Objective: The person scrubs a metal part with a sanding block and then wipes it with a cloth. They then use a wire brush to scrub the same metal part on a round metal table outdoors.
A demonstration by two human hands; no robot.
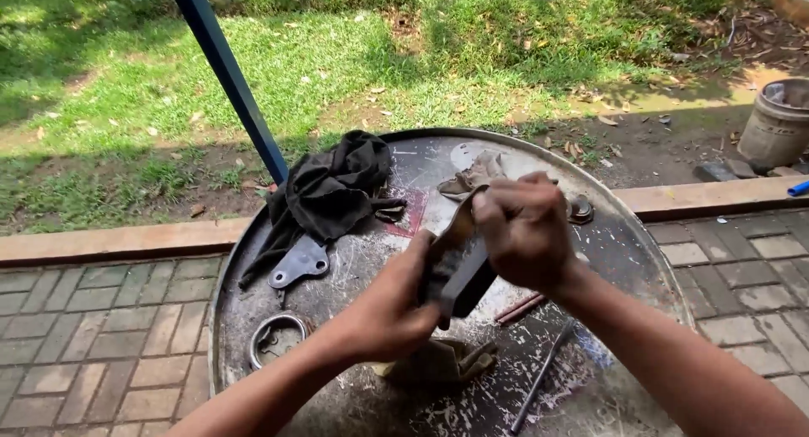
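Your left hand [392, 306] and right hand [524, 230] both grasp one dark flat part [459, 273] above the tabletop [624, 252]; one black cloth [333, 188], one metal ring [276, 336], one rod [539, 378] surround them.

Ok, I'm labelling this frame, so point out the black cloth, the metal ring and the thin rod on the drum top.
black cloth [333, 184]: head view, middle of the crumpled heap.
metal ring [256, 339]: head view, left side of the band.
thin rod [539, 378]: head view, midway along its length.
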